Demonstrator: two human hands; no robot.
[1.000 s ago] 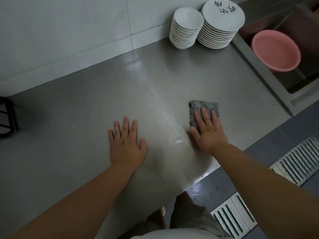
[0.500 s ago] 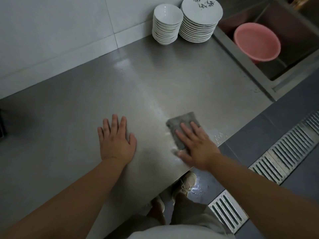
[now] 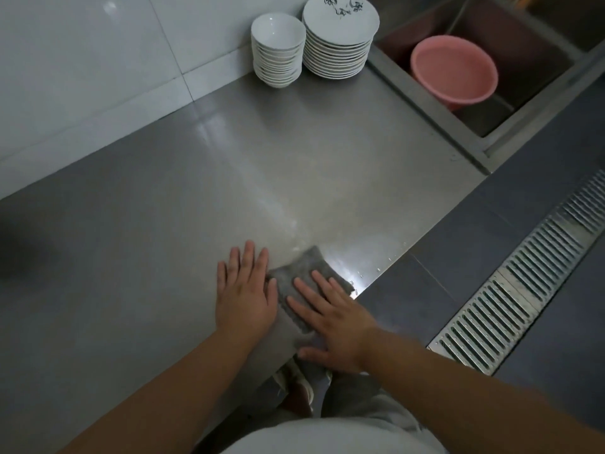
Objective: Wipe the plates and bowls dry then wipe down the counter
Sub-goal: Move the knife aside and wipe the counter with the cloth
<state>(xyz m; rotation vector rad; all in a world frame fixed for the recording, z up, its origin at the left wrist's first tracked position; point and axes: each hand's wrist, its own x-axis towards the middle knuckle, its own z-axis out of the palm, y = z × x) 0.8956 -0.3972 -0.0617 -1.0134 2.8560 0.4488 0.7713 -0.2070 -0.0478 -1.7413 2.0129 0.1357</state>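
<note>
right hand [image 3: 330, 322]: flat and spread, palm down on the grey cloth [image 3: 302, 273]; it presses the cloth to the counter and does not close around it, fingers pointing up and to the left.
left hand [image 3: 244, 290]: open, fingers together, palm flat on the bare steel just left of the cloth; it holds nothing, and its little-finger side looks to touch or nearly touch the cloth's edge.
cloth: lies crumpled flat at the near edge of the counter [image 3: 163, 257], one corner sticking out beyond the right fingertips.
water: a few bright drops [image 3: 379, 268] sit right of the cloth along the front edge, and a pale smeared band runs from the cloth up toward the back wall.
bowls [image 3: 277, 50]: stacked at the far corner against the white tiles, well apart from the hands.
plates [image 3: 340, 37]: stacked just right of the bowls, the top one with a dark painted motif.
sink [image 3: 435, 103]: to the right of the stacks, with a pink basin [image 3: 455, 70] in it.
done, by my reading: the dishes look finished, since both stacks are neat and set aside.
in hand: the counter wipe, working the front strip.
left, by my reading: the drops by the edge, and perhaps the dull left stretch; i cannot tell whether that part is wet or dry.
</note>
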